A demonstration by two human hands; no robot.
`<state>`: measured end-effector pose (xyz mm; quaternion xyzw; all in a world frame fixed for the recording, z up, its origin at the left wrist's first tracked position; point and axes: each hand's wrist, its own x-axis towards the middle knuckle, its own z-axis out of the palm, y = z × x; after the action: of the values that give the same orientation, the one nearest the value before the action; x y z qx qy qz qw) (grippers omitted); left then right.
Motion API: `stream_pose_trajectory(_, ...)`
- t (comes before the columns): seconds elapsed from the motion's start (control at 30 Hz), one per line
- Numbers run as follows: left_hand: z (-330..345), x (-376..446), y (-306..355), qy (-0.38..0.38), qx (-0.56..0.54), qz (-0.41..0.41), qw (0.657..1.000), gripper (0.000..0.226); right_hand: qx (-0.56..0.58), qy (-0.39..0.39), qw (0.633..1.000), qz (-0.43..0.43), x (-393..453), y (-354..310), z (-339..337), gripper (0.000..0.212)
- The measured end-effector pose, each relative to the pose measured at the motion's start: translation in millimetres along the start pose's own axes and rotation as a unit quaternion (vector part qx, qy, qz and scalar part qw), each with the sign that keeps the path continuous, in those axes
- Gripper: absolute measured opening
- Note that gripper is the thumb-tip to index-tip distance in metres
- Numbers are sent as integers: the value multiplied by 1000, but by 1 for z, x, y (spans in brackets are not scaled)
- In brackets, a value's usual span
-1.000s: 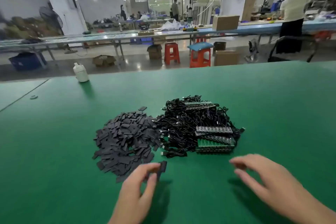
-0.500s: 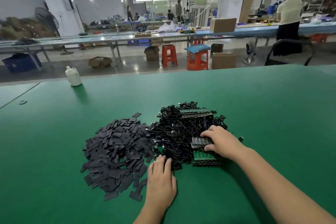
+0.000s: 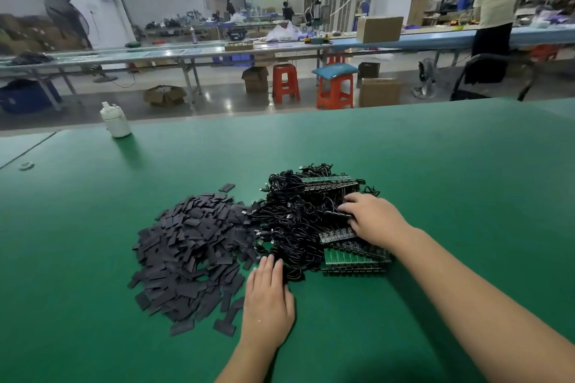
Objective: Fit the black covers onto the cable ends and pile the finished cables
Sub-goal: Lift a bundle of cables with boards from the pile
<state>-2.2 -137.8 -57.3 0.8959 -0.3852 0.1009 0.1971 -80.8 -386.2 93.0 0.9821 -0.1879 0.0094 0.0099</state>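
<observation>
Bright overhead tube lighting (edges bowed), background soft.

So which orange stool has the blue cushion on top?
The orange stool on the right, the one next to the closed cardboard box. It wears a blue cushion; the stool to its left has a bare orange seat.

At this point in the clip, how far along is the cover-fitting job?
Barely begun. Nothing looks done: no separate pile of finished cables shows on the green table. In hand: the right hand rests on the tangle of black cables, and the left hand lies flat at its near edge; neither visibly holds a cover. Left: the whole heap of black covers beside the cables.
</observation>
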Motion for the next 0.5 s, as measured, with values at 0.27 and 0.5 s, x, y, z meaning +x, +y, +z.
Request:
stream_pose_trajectory(0.27, -4, 0, 1, -20, -21, -15, 999, 60, 141, 110, 981, 74, 12, 7, -52, 15)
stream_pose_trajectory(0.5, -2, -1, 0, -15, -30, -16, 999, 60, 227, 107, 966, 64, 23, 4, -165, 19)
